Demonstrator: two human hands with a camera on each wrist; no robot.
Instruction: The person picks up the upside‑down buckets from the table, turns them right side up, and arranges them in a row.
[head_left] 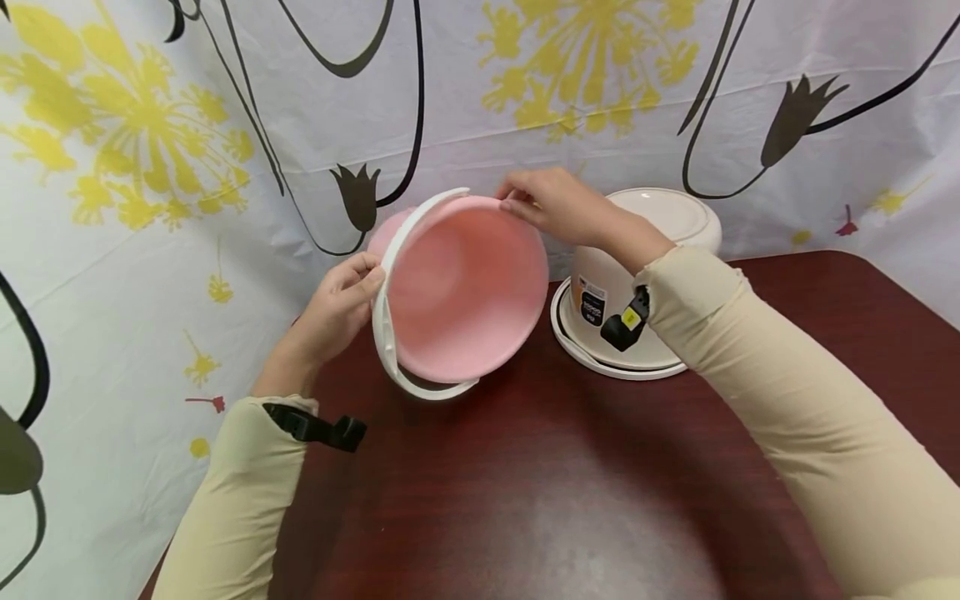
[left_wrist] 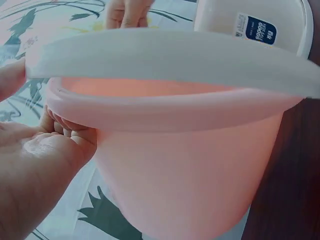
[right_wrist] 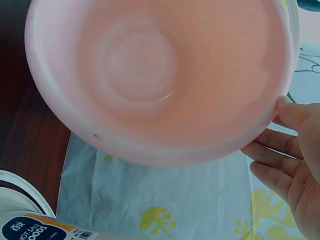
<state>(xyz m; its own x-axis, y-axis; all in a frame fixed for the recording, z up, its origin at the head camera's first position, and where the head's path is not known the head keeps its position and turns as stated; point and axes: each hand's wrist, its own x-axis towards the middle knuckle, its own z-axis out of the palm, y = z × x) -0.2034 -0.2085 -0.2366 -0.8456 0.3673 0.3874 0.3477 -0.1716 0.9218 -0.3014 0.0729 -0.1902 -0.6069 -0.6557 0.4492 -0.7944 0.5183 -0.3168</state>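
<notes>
A pink bucket (head_left: 468, 292) is tilted on its side in the head view, its round mouth turned toward me. Its white handle (head_left: 384, 329) arcs around the left side of the rim. My left hand (head_left: 341, 300) grips the bucket at that side, thumb on the handle; in the left wrist view the fingers (left_wrist: 65, 127) curl beneath the rim. At the upper right, my right hand (head_left: 558, 208) pinches the rim, and the thumb (right_wrist: 292, 112) lies against its edge in the right wrist view. The bucket's inside shows bare pink walls and a ringed bottom (right_wrist: 140, 65).
Right of the pink bucket, a cream bucket (head_left: 600, 271) stands upside down on the dark red table (head_left: 480, 483), its white handle (head_left: 592, 362) lying around its base. A printed label (head_left: 592, 302) is on its side. A flower-patterned white cloth (head_left: 465, 100) hangs behind the table.
</notes>
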